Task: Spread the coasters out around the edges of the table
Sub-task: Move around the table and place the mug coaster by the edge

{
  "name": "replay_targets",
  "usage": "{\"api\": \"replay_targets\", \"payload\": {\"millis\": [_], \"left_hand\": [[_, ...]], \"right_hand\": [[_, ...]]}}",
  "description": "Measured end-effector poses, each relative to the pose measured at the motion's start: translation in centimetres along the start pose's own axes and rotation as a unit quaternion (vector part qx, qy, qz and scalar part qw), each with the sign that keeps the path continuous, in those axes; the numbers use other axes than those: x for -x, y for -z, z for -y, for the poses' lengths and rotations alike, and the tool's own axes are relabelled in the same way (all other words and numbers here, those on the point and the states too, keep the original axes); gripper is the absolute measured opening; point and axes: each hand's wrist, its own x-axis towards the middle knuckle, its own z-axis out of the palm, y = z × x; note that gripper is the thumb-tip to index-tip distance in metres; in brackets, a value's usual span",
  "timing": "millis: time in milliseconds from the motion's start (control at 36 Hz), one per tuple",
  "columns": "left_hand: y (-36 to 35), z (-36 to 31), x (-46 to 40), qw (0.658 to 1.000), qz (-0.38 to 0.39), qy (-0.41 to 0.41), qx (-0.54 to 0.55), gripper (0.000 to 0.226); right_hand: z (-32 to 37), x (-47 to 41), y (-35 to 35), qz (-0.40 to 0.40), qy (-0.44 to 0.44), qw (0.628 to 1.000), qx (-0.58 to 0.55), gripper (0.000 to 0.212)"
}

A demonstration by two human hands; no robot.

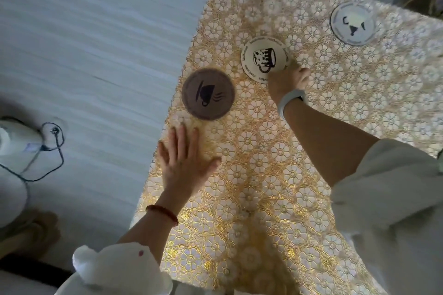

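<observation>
1. Along the table's left edge: brown coaster, left hand spread flat just near of it, empty.
2. Mid-table: cream mug-print coaster, touched by right hand; grip unclear.
3. Far right: pale coaster, open cloth around.

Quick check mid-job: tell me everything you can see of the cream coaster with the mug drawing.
The cream coaster is a flat round disc, seemingly card or cork, with a black spotted mug drawn at its centre and small lettering around its rim. It lies flat on the gold floral tablecloth, away from the edges, between the brown coaster and the pale coaster. The right hand touches its near-right rim, fingers curled.
</observation>
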Motion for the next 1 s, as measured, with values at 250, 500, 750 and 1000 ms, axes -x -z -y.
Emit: {"api": "replay_targets", "payload": {"millis": [250, 500, 750, 1000], "left_hand": [[0.2, 0.3, 0.0, 1.0, 0.01, -0.012, 0.012, 0.089], [3.2, 1.2, 2.2, 0.998, 0.025, -0.046, 0.043, 0.07], [0.3, -0.7, 12.7, 0.991, 0.053, -0.105, 0.071, 0.063], [-4.4, -5.5, 21.2, 0.973, 0.096, -0.207, 0.026, 0.058]], "right_hand": [[0.2, 2.2, 0.8, 0.026, 0.024, 0.968, -0.249, 0.034], [-6.5, 10.5, 3.6, -0.001, 0.025, 0.932, -0.362, 0.022], [-21.0, 20.9, 7.6, 0.008, -0.043, 0.944, -0.327, 0.02], [-31.6, 26.5, 10.6, 0.057, -0.036, 0.978, -0.199, 0.015]]}}
